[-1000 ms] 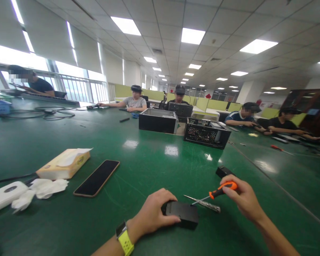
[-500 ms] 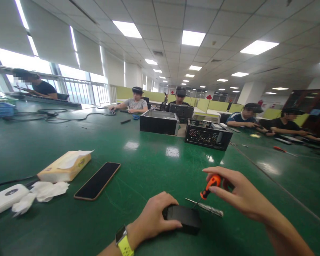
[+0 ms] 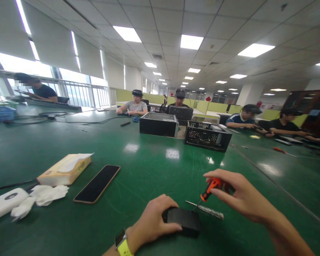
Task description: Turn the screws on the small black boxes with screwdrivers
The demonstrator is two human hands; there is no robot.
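My left hand (image 3: 160,218) grips the left end of a black box-shaped device (image 3: 185,220) lying on the green table (image 3: 138,174). Between the fingers of my right hand (image 3: 237,193) is the handle of an orange and black screwdriver (image 3: 211,188). Its thin shaft slants down to the device's far edge; I cannot make out what the tip meets. Just behind the device, a second screwdriver with a clear handle (image 3: 213,212) lies on the table, its shaft pointing left.
To the left lie a phone (image 3: 97,185), a tissue pack (image 3: 66,170), crumpled tissues (image 3: 46,195) and a white device (image 3: 6,204). Two computer cases (image 3: 158,124) (image 3: 208,137) stand farther back. Another orange screwdriver (image 3: 280,150) lies at the right. Several people sit around the table.
The view has tilted slightly, so the scene sits a little lower. Both hands keep their hold, with the screwdriver at nearly the same slant over the black device.
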